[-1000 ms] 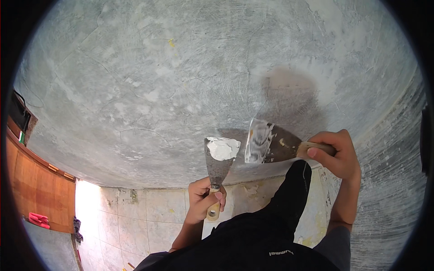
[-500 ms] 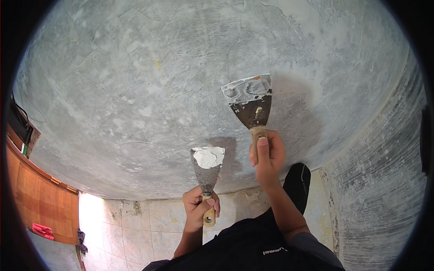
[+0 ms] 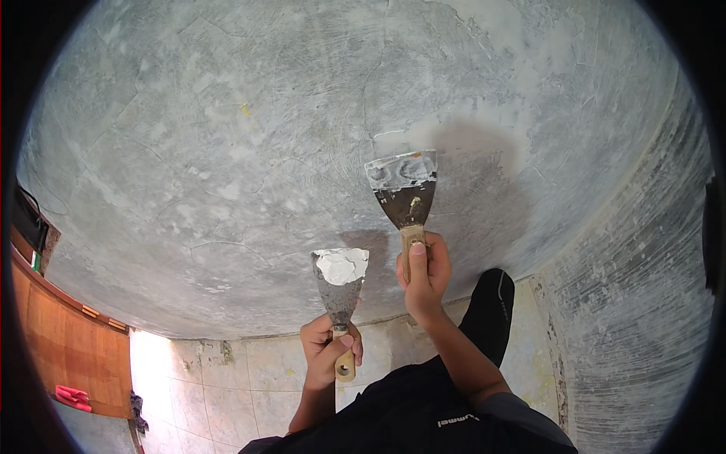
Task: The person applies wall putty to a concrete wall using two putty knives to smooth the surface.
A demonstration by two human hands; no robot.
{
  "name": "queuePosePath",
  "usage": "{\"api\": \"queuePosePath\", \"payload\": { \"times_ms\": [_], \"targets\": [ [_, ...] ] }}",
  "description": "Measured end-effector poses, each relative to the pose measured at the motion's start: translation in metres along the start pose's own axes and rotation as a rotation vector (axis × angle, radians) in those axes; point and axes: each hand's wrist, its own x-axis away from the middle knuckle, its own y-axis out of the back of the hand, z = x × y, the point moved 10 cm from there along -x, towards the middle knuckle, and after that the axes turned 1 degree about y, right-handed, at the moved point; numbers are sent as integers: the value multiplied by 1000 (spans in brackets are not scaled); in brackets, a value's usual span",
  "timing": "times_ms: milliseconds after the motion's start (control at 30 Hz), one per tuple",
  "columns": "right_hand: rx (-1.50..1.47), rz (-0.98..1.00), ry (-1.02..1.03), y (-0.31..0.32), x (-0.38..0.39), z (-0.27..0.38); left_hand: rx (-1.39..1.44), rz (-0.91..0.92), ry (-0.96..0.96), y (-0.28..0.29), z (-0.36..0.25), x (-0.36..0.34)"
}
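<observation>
My left hand (image 3: 325, 356) is closed on the pale handle of a narrower putty knife (image 3: 340, 303), held upright with a thick lump of white filler (image 3: 340, 265) on its blade. My right hand (image 3: 423, 280) is closed on the wooden handle of a wider scraper (image 3: 401, 200), its blade smeared with white and pointing up the wall. This scraper is higher and to the right of the narrower one, in front of the grey mottled wall (image 3: 227, 166). A short fresh white streak shows just above the wide blade; whether the blade touches the wall I cannot tell.
A rough side wall (image 3: 620, 325) is at the right. My black-clad leg (image 3: 488, 310) reaches toward the wall base over a tiled floor (image 3: 227, 401). At the left stand wooden furniture (image 3: 76, 340) with a pink item (image 3: 72, 397) and a dark object (image 3: 26, 219) above it.
My right hand has swung the wide scraper from sideways to upright, moving left and up, then slightly down; a white streak now shows above it. My left hand has shifted slightly left and down.
</observation>
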Motion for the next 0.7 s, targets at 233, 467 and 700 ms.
{"api": "queuePosePath", "payload": {
  "times_ms": [233, 467, 700],
  "targets": [
    [47, 29, -6, -9, -17, 11, 61, 45, -2, -4, 0, 2],
    [22, 2, 39, -5, -4, 18, 49, 24, 1, 2, 5, 2],
    [108, -11, -33, 5, -3, 0, 10, 27, -23, -4, 4, 1]
  ]
}}
